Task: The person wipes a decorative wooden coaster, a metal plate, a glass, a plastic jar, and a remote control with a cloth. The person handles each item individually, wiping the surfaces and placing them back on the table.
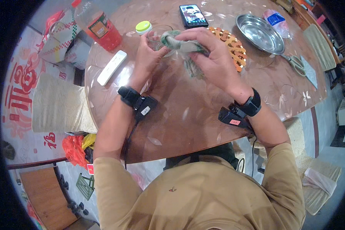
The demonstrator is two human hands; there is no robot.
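Above the table, my right hand point(214, 57) grips a green-and-white cloth point(186, 46), its fingers bent over the top and a loose end hanging below. My left hand point(151, 53) is curled around a clear, see-through vessel point(154, 41) that looks like a glass; the cloth meets its side, and much of its outline is lost against the tabletop. Just beyond my left fingers stands a small white container with a lime-green lid point(143, 27). An orange slatted trivet point(234, 48) lies past my right hand, partly covered by it.
A bottle of red drink point(101, 28) and a white power strip point(112, 68) are on the left of the brown table point(180, 126). A phone with a lit screen point(193, 16) is at the far side. Rightward are a steel basin point(260, 33), a plastic-wrapped pack point(276, 23) and scissors point(296, 66).
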